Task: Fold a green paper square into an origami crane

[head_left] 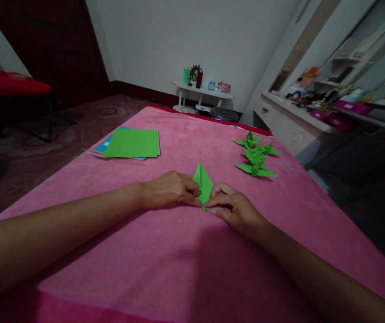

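A partly folded green paper piece (203, 183) stands pointed upward on the pink cloth (179, 251). My left hand (168, 190) pinches its lower left edge with closed fingers. My right hand (231, 207) presses and pinches its lower right corner, fingers curled together. Both hands meet at the base of the paper in the middle of the cloth.
Several finished green folded paper cranes (256, 157) lie at the right. A stack of paper sheets (132, 143), green on top of blue, lies at the far left. A white low table (202, 95) and a dresser (290, 125) stand beyond.
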Available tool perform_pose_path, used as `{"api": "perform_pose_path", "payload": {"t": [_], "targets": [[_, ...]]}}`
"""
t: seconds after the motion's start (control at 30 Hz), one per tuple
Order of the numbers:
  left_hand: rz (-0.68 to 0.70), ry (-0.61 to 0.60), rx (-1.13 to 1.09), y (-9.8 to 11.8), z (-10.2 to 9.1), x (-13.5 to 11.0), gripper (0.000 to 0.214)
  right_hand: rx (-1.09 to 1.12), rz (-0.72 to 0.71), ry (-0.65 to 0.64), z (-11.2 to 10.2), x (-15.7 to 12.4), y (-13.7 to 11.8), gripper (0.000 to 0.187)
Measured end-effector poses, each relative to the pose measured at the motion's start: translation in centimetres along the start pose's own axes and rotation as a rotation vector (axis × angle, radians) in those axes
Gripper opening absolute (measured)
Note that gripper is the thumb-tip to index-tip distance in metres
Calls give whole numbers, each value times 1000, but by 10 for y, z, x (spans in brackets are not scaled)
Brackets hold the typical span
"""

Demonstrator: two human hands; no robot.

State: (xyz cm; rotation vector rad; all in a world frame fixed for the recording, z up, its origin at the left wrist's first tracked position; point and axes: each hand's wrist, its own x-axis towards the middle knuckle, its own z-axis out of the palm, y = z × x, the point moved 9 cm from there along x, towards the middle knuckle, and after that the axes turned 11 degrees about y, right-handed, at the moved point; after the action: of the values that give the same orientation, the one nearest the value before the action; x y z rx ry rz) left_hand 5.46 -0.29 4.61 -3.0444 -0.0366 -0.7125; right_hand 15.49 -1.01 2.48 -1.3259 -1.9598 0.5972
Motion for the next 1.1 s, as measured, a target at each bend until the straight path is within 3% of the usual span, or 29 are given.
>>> {"api": "perform_pose_path", "payload": {"t": [0.63, 0.87, 1.1], "targets": [[-25, -5, -52, 6, -6, -4, 40, -48, -98, -26, 1, -2, -6, 24], [-94, 108, -202, -3, -8, -8, 57, -59, -118, -13, 2, -5, -6, 24], [-103, 51, -87, -1, -2, -8, 46, -103, -209, 18, 0, -11, -16, 29]]}}
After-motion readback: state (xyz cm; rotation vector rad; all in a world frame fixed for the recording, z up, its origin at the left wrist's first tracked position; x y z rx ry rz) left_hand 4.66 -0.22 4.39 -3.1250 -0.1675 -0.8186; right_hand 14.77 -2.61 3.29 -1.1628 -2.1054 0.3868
